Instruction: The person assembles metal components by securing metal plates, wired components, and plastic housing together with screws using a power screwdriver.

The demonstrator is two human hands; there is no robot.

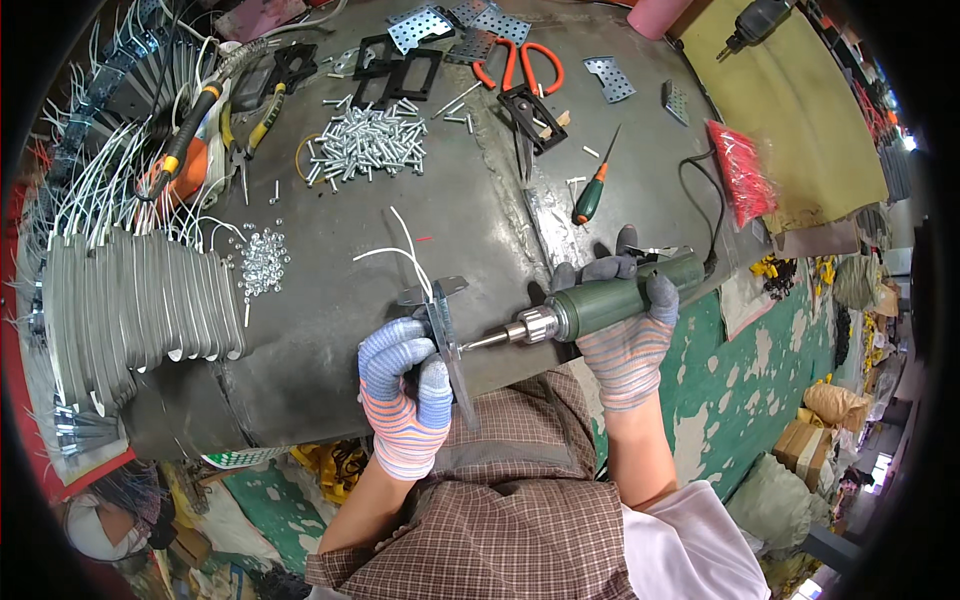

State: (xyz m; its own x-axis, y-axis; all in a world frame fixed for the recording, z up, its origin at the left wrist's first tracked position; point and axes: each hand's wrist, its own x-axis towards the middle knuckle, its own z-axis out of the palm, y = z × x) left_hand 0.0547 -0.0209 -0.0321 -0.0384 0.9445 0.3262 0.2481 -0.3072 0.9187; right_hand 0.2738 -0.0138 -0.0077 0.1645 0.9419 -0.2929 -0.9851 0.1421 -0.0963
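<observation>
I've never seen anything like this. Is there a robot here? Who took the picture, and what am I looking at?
There is no robot, just a person working in striped gloves. The picture comes from a wide fisheye camera worn on the head, looking down, so straight edges bend near the rim.

The left hand holds a flat metal part with white wires. The right hand grips a green power screwdriver, its tip pointing at that part.

On the grey table lie a heap of screws, a smaller heap of nuts, a row of wired grey parts, pliers, scissors and a hand screwdriver.
</observation>
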